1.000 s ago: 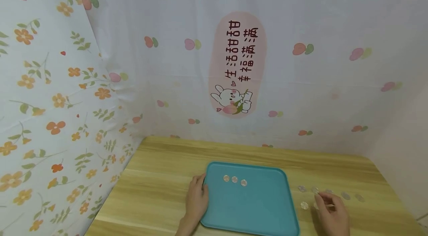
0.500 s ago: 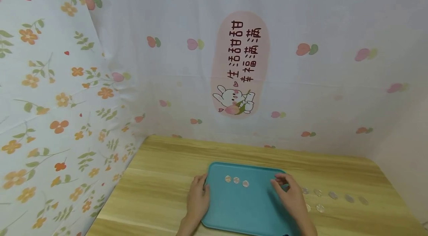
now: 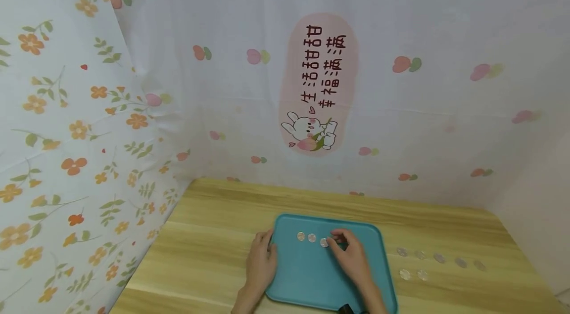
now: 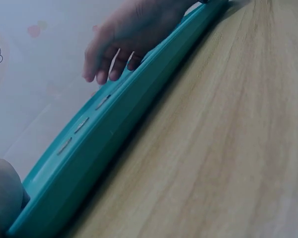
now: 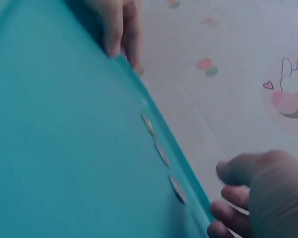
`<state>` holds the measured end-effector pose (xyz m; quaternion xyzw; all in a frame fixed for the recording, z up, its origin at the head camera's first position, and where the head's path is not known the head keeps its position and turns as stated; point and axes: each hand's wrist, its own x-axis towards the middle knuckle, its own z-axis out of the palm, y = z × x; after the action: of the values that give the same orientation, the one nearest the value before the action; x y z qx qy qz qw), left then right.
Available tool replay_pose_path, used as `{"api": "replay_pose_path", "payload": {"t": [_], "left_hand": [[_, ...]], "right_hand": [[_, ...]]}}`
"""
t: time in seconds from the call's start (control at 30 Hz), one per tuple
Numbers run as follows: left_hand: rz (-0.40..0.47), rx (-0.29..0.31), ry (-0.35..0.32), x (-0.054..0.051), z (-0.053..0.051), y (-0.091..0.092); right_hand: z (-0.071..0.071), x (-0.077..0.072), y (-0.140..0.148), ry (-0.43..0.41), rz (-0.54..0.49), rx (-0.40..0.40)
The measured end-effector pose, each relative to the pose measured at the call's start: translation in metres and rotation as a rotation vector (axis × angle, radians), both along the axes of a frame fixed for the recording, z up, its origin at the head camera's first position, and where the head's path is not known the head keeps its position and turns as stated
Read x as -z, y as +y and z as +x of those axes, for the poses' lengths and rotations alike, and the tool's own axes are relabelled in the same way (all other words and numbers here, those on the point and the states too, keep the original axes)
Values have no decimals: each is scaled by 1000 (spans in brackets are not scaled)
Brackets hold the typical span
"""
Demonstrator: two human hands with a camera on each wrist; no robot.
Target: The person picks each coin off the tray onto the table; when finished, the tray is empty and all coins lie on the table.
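Observation:
My left hand (image 3: 261, 260) grips the left rim of a teal tray (image 3: 329, 279), its thumb along the edge. Three round, flat coins lie in a short row near the tray's far side: the left coin (image 3: 301, 236), the middle coin (image 3: 311, 238) and the right coin (image 3: 324, 242). Over the tray, my right hand (image 3: 352, 257) is beside the right coin, whose edge the thumb partly overlaps in the head view. Its fingers (image 4: 103, 67) hang loosely bent above the coins in the left wrist view. Nothing shows between them.
Several more coins lie on the wooden table (image 3: 213, 235) right of the tray: a back row with a middle coin (image 3: 439, 257), and two in front, including one front coin (image 3: 404, 274). Printed cloth (image 3: 222, 81) hangs behind and at the left.
My right hand has moved left, from the coins on the table across the tray's right rim to the right coin in the tray. The left hand keeps its place on the rim.

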<state>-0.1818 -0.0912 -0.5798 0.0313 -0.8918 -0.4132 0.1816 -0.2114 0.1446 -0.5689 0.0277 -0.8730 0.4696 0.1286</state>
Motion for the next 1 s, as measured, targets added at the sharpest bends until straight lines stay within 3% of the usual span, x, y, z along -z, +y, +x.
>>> {"api": "replay_pose_path", "payload": {"t": [0.17, 0.33, 0.73, 1.0], "left_hand": [[-12, 3, 13, 1, -1, -3], [-9, 9, 43, 0, -2, -4], [-21, 7, 22, -2, -2, -3], [-28, 8, 11, 1, -1, -3]], "right_hand": [[1, 8, -11, 120, 137, 23], [2, 10, -16, 139, 256, 11], [5, 8, -17, 141, 280, 4], [6, 5, -17, 57, 289, -4]]}}
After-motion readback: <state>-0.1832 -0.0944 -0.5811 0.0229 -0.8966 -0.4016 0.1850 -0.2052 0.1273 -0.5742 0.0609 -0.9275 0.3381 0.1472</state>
